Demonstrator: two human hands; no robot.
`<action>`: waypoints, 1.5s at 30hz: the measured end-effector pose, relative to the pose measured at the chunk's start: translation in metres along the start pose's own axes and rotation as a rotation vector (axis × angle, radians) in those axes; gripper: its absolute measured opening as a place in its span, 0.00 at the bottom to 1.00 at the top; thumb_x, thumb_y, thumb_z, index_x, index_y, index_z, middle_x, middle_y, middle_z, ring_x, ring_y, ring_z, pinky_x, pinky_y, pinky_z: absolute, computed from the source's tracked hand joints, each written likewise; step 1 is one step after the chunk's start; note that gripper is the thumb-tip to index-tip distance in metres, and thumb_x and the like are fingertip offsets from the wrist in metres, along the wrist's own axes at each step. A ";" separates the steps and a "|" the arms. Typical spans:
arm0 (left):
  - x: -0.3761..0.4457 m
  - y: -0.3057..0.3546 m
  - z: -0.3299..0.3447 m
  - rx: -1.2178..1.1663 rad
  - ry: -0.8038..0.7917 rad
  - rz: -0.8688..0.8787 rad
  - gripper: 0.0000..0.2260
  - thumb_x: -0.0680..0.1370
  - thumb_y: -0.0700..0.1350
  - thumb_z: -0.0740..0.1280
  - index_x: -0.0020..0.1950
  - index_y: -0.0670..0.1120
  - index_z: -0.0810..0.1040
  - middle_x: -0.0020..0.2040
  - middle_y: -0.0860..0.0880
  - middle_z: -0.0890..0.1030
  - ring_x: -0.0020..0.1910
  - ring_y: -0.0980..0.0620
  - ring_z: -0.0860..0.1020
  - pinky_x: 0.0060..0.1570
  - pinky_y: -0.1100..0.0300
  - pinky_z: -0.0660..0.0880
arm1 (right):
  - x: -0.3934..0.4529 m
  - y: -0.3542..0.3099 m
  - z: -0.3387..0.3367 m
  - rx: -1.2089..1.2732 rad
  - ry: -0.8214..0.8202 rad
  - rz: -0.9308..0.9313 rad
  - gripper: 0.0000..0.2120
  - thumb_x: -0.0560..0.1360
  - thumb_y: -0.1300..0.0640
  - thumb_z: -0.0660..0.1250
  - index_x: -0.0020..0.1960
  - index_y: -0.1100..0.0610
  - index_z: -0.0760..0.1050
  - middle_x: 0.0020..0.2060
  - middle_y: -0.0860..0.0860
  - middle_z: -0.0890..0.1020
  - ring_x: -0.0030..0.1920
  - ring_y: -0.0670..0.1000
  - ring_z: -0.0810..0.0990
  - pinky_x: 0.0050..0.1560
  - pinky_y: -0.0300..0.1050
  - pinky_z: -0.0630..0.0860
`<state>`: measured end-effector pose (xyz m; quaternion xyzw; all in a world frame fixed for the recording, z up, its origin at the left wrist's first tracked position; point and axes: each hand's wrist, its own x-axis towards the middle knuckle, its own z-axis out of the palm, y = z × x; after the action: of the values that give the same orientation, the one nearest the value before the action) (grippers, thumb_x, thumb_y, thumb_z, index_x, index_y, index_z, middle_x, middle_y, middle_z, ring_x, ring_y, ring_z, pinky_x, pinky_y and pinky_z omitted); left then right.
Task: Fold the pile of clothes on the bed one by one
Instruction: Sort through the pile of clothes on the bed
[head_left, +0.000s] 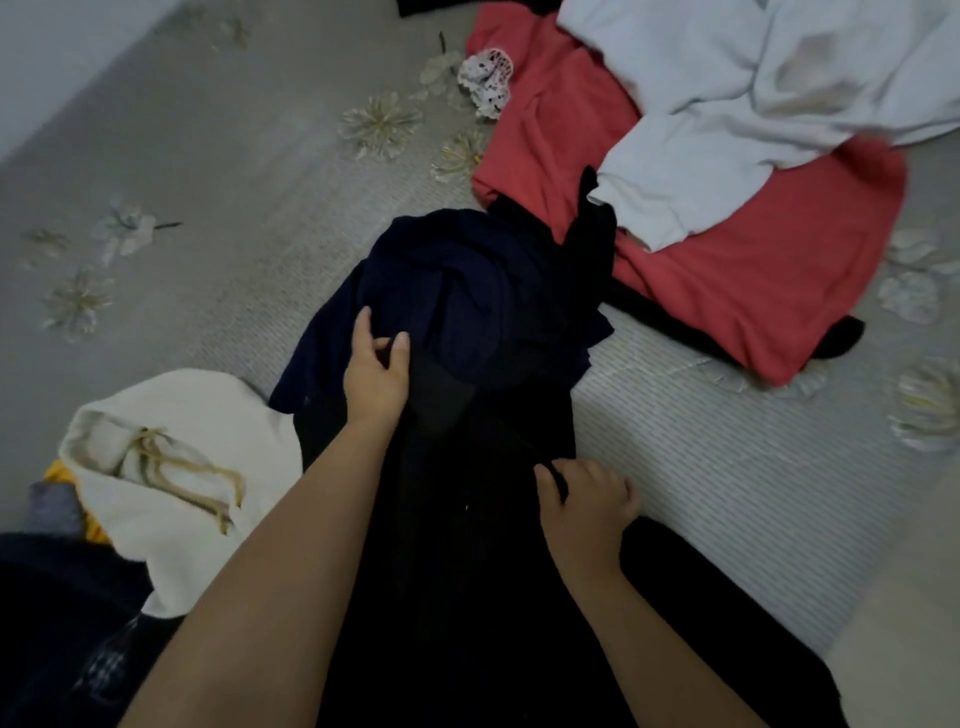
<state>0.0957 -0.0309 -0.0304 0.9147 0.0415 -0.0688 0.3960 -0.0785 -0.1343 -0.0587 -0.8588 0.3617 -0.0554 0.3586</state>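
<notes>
Black cloth (467, 545) lies nearest, running lengthwise from the bottom edge up the middle of the bed (234, 171). It is very dark and matte, and its folds are hard to read. Its right edge is pinched by the right hand (584, 501), fingers curled on a ridge of fabric. At the far end of the black cloth, the left hand (375, 370) pinches fabric between thumb and fingers, where a crumpled navy garment (467, 291) is heaped. Whether that hand holds navy or black fabric I cannot tell. The hands are well apart.

Left of the black cloth, touching its edge, sits a cream hoodie (197, 467) with tan drawstrings; a bit of yellow (67, 478) shows at the hoodie's left side. Right of the black cloth, bare striped bedcover stretches to the bed's edge. Beyond the navy heap and to the right, a coral garment (727, 291) is spread flat, with a white sweatshirt (727, 104) on it and black pieces peeking from under it. Left of the navy heap, the grey flowered cover lies open.
</notes>
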 end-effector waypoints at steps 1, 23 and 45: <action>-0.004 -0.004 0.001 0.149 -0.052 0.086 0.25 0.80 0.49 0.56 0.75 0.46 0.52 0.66 0.42 0.71 0.65 0.44 0.68 0.66 0.53 0.61 | 0.001 0.003 0.001 -0.018 -0.044 0.039 0.10 0.73 0.56 0.68 0.50 0.62 0.80 0.45 0.59 0.81 0.52 0.60 0.77 0.63 0.62 0.58; -0.191 -0.121 -0.025 0.613 -0.143 0.017 0.23 0.75 0.48 0.67 0.68 0.44 0.69 0.69 0.37 0.67 0.70 0.34 0.59 0.65 0.34 0.54 | 0.054 -0.075 0.019 -0.328 -0.374 -0.550 0.21 0.77 0.48 0.60 0.69 0.51 0.66 0.57 0.56 0.75 0.60 0.54 0.70 0.62 0.49 0.58; -0.369 -0.156 -0.028 0.507 0.179 -0.579 0.25 0.77 0.52 0.61 0.72 0.44 0.63 0.71 0.34 0.62 0.71 0.35 0.58 0.67 0.38 0.55 | -0.017 0.057 -0.047 -0.384 -0.513 -0.631 0.33 0.75 0.54 0.64 0.73 0.66 0.53 0.71 0.68 0.56 0.70 0.66 0.58 0.68 0.58 0.57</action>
<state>-0.2866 0.0883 -0.0651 0.9363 0.3139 -0.1058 0.1167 -0.1409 -0.1778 -0.0590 -0.9640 -0.0147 0.1210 0.2363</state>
